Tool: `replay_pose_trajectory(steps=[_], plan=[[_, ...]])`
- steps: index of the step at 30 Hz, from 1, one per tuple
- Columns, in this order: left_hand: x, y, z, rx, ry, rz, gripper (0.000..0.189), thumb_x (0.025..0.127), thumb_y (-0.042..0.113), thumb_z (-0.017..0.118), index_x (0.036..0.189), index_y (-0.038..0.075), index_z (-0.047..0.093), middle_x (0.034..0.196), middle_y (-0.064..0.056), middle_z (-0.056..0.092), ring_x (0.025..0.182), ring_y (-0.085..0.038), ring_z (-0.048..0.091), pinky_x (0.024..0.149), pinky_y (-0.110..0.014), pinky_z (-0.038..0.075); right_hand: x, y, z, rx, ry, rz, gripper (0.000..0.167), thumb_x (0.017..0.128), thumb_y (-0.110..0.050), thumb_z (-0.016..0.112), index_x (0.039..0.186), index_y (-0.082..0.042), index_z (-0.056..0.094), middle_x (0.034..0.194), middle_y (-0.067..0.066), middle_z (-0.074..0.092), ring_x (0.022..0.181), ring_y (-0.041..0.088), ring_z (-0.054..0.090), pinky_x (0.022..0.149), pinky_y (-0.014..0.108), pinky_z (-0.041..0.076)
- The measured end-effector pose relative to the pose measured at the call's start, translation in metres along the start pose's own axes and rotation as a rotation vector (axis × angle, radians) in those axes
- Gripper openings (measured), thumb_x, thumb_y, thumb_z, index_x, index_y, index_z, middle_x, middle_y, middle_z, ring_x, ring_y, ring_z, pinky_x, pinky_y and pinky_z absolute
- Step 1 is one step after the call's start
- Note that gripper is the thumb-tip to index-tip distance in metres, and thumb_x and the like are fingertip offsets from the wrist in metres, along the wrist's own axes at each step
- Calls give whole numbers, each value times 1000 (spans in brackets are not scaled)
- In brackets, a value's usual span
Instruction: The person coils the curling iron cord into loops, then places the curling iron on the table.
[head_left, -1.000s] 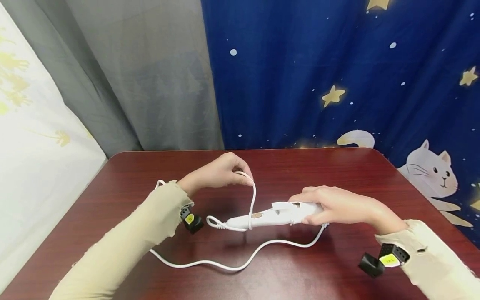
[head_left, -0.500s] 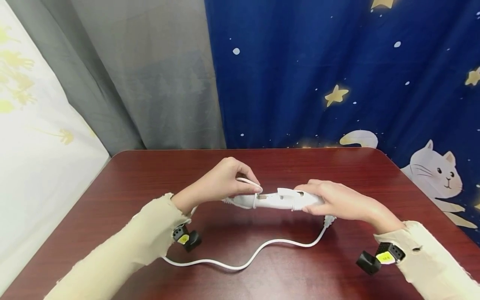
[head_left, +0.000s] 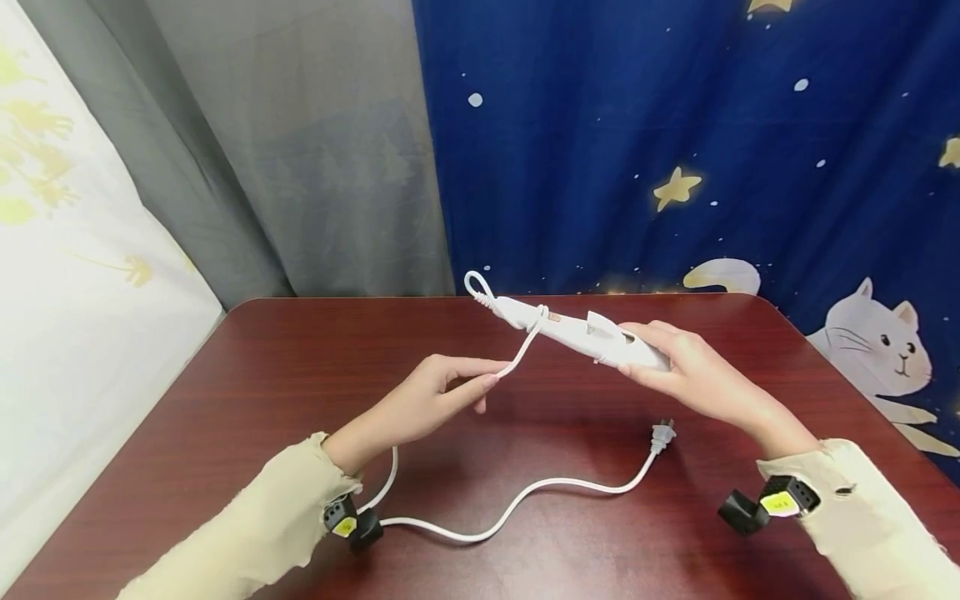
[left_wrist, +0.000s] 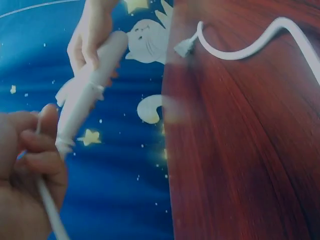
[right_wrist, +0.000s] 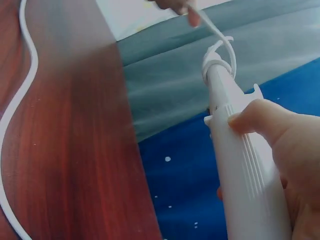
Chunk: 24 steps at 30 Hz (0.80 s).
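My right hand [head_left: 701, 371] grips the broad end of a white hair iron [head_left: 573, 335], raised above the table and tilted with its cord end up and to the left. A small lever stands out from its side, and a gold-coloured button [head_left: 554, 317] shows near the cord end. The white cord [head_left: 527, 343] loops out of that end and wraps around the body. My left hand [head_left: 423, 404] pinches the cord below the wrap. In the right wrist view, my thumb [right_wrist: 250, 117] lies along the ridged white body [right_wrist: 250, 180]. The left wrist view shows the cord [left_wrist: 51, 212] running through my left fingers.
The rest of the cord [head_left: 517, 505] curves across the dark red wooden table [head_left: 337, 342] to a two-pin plug [head_left: 662, 437] at the right. Grey and blue star-patterned curtains [head_left: 570, 167] hang behind the table's far edge. White cloth [head_left: 90, 233] hangs on the left.
The hair iron has risen from low over the table and tilted, its cord end now pointing up-left. My left hand has brought the cord over the body and down toward me.
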<state>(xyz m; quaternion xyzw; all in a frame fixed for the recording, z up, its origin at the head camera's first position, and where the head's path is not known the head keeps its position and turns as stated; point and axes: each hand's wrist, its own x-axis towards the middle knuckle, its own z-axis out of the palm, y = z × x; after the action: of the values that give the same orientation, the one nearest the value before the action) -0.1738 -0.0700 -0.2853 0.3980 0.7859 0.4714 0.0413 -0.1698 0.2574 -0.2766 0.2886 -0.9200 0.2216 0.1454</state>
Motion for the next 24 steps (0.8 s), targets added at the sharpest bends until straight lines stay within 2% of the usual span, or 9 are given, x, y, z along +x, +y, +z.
replay_pose_trajectory(steps=[4,7,9,12,15,17,19,24], plan=[[0,-10,-1,23,-51,26,31,94,6,49,124,2,56,69,3,56,54,-8,36,50,-24,31,0,-3,-7,8,22,-4,42,83,-18,68,121,-5,55,98,2,58,80,13,48,67,28,39],[4,-19,-3,6,-76,11,32,94,3,48,124,0,56,70,1,57,55,-11,41,50,-23,35,-3,-6,-11,30,27,6,43,83,-18,68,122,-6,56,101,2,59,82,13,48,68,27,39],[8,-27,-4,-22,-69,-17,30,93,4,49,122,-1,57,69,1,57,55,-13,45,49,-22,37,-5,-8,-13,43,29,6,43,82,-17,68,122,-6,56,100,0,59,81,11,48,68,26,39],[12,-37,-5,-93,-56,-94,26,93,7,53,116,-1,61,67,0,59,56,-15,50,47,-22,40,-7,-11,-14,56,29,-22,44,81,-15,69,122,-9,56,98,-4,58,80,9,47,67,24,39],[16,-44,-3,-194,-68,-165,24,91,8,56,111,-4,64,68,-8,61,54,-14,50,44,-23,39,-9,-17,-14,67,27,-62,45,80,-15,70,122,-12,56,95,-8,56,78,7,47,66,22,39],[19,-46,-1,-229,-87,-192,23,90,9,58,108,-4,65,70,-13,62,54,-15,51,44,-24,40,-10,-21,-14,79,21,-87,45,80,-15,71,123,-14,56,95,-10,55,79,5,48,66,20,39],[23,-48,1,-235,-109,-198,22,90,10,59,106,-3,67,71,-16,62,54,-15,50,44,-24,39,-10,-26,-14,95,10,-105,46,79,-15,72,122,-15,56,95,-11,54,80,5,48,67,19,39],[30,-52,3,-195,-120,-248,23,89,14,60,102,-3,68,74,-8,65,55,-13,51,45,-25,40,-12,-32,-14,124,-24,-128,47,79,-16,72,122,-17,56,95,-13,53,82,5,48,68,18,39]])
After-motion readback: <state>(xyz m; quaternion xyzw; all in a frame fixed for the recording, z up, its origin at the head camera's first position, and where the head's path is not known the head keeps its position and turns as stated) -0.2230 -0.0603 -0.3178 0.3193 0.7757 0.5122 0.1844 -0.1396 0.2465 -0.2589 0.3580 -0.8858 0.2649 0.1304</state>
